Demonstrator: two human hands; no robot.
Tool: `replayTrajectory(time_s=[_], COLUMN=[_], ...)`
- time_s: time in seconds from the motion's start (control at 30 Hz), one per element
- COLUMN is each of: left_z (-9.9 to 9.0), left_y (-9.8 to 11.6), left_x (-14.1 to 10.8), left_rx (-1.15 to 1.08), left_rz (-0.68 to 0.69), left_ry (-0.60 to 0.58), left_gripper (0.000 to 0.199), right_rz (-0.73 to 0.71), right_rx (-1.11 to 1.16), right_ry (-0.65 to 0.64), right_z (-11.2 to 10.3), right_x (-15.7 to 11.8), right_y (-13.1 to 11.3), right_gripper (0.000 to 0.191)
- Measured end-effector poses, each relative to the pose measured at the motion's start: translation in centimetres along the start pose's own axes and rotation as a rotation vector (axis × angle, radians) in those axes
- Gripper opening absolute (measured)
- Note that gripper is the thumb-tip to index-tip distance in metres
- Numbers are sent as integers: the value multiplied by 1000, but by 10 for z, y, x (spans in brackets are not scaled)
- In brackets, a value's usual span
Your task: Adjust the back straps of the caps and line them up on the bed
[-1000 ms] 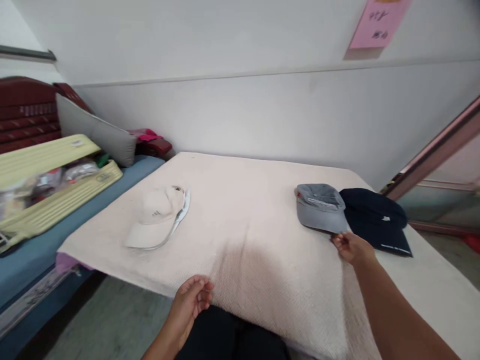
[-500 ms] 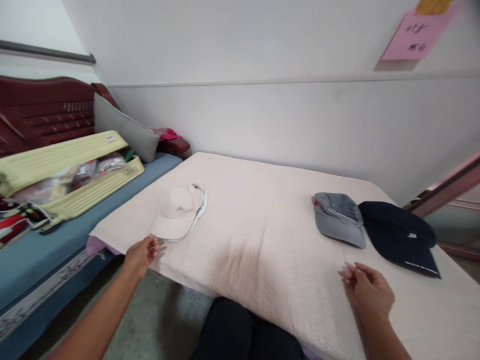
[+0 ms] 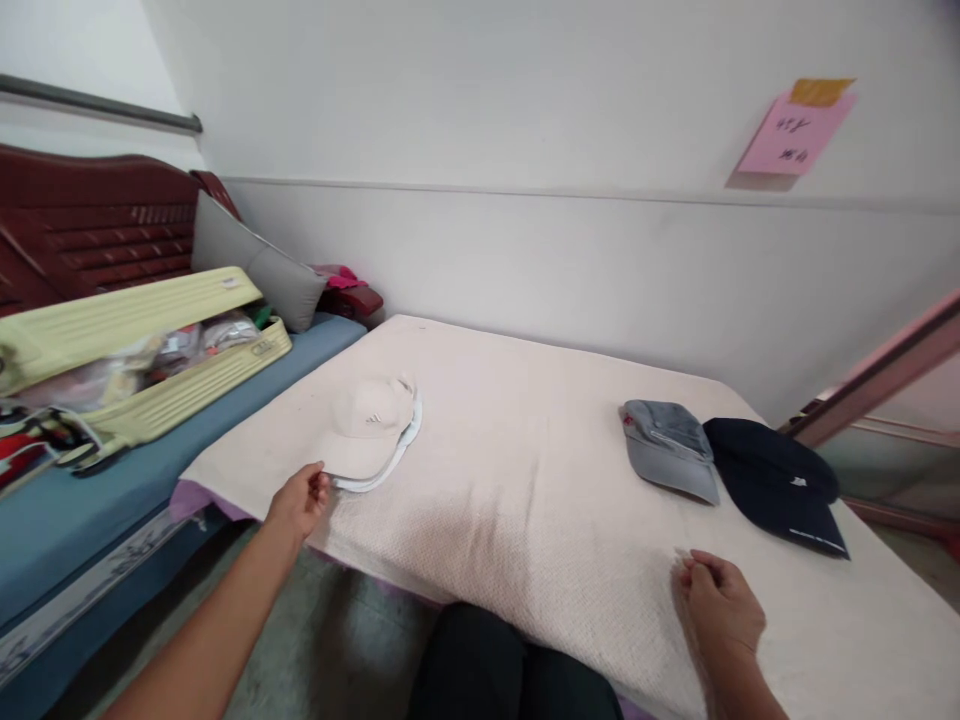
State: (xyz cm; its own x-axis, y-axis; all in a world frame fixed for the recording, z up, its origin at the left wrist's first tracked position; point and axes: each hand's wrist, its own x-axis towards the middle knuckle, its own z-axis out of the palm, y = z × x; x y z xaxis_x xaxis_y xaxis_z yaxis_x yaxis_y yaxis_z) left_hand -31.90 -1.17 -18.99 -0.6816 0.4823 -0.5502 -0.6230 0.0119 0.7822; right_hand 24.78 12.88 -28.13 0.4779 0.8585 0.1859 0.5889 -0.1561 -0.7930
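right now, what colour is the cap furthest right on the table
The cap is dark navy blue; it shows in the head view, the only one.

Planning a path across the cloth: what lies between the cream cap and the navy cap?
The pale cloth, then the gray cap beside the navy cap; the head view shows this.

On your left lies the cream cap (image 3: 367, 415), crown up, logo in front, brim toward you, a whiter edge showing beneath. To your right lies the grey cap (image 3: 667, 450), crown slumped, the navy cap (image 3: 776, 490) just beside it, both brims facing you.
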Motion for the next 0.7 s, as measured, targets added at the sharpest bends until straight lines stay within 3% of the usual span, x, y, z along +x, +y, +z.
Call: replayTrajectory(time_s=[0.13,0.27,0.33,0.4,0.5,0.63,0.7], left_z=[11,21,25,29,34,30,21], left_y=[8,-2,-13,-27,-54,-101,-123], left_x=[-18,-56,-82,-110,-155,-207,-227], left_rx=[-149,-263,-303,-331,-338,-213,-119], left_rz=[43,116,162,200,212,59,-16], left_ry=[-100,-228,-287,-352,-442,-540,-616], left_gripper=[8,17,13,12,17,20,15], right_rz=[49,232,341,382,345,272,265], right_rx=[-26,334,604,778,918,1259,1382], right_ry=[-12,-76,-246,-509,-844,-1028,-1013], right_z=[-2,2,5,8,3,-17,-31], right_x=[-8,-37,-66,-102,-153,-176,-169], right_y=[-10,-30,-51,-79,-130,-183,-194], right_gripper=[22,24,30,36,40,44,39])
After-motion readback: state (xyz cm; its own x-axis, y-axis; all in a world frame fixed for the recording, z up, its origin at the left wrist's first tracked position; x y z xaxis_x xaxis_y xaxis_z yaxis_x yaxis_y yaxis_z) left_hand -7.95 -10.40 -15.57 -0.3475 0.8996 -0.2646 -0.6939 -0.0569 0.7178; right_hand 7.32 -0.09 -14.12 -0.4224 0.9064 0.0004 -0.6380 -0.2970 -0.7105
